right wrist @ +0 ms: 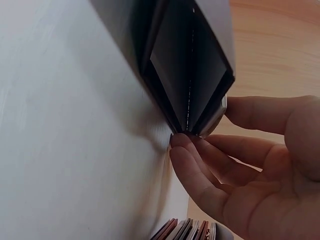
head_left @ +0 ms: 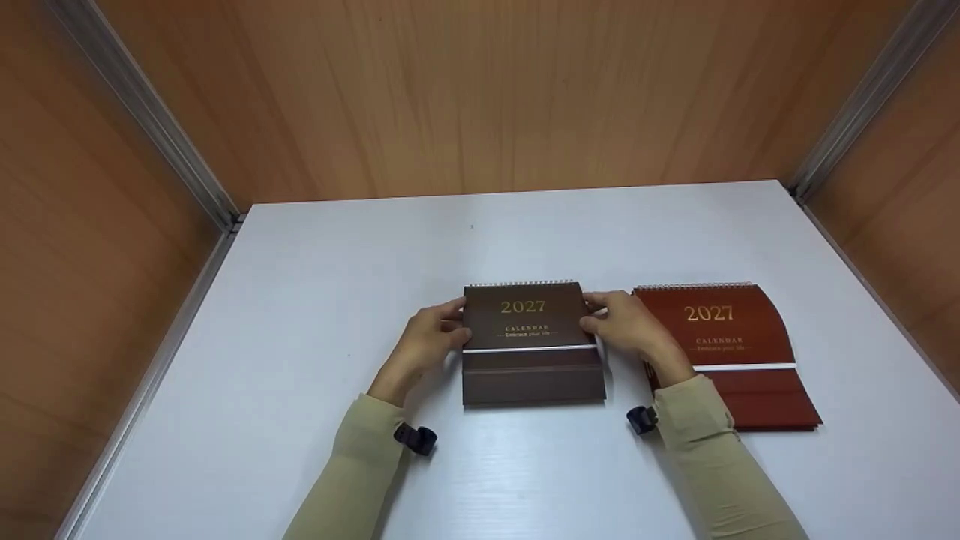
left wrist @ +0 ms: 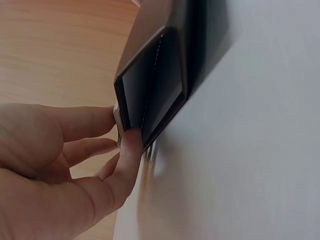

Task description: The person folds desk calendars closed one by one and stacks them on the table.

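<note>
A dark brown spiral-bound desk calendar, with gold 2027 lettering and a pale band across its cover, lies between my two hands in the head view. My left hand pinches its left side near the coil-bound top edge. On the opposite side my right hand holds the right edge at about the same height. Both wrist views look into the open side of the calendar, where its folded boards form a diamond-shaped hollow. Fingertips of the right hand lie at the spine end of that hollow.
A red 2027 desk calendar lies on the right, partly covered by my right wrist and sleeve. The white table is bounded by wood panels at the back and sides, with metal posts at the corners.
</note>
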Tool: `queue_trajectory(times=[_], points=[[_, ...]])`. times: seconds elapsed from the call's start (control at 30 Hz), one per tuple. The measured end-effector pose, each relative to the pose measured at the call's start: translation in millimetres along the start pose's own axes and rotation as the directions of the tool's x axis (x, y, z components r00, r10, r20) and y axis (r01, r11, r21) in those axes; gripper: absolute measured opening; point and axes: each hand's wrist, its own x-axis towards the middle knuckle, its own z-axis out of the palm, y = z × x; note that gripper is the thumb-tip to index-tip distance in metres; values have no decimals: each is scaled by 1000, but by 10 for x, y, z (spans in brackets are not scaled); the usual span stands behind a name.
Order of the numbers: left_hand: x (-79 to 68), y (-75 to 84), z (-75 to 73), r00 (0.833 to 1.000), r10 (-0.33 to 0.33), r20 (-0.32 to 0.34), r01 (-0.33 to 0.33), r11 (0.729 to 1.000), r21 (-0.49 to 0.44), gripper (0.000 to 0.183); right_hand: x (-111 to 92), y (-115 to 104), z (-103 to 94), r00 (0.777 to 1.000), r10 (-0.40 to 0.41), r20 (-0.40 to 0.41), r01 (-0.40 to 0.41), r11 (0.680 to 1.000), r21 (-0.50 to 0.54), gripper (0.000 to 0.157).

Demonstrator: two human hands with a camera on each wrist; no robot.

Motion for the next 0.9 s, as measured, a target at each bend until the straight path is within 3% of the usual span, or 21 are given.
queue_trajectory(times=[0.3, 0.63, 0.8, 0.9], points=[[8, 3, -30, 1000, -19, 21, 20, 1000, -4, 64, -5, -11, -12, 1000, 21, 18, -21, 1000, -11, 58], [-38, 22, -91, 995, 3, 99, -2, 1000, -9, 63, -41, -48, -44, 999, 25, 44, -26, 1000, 3, 65], [-53, 31, -125, 995, 28, 98, -27, 1000, -12, 62, -72, -74, -87, 999, -5, 45, 5, 1000, 1, 66], [-53, 41, -134, 996, 43, 78, -46, 998, 39, 62, -83, -97, -129, 999, -21, 47, 21, 1000, -12, 65]])
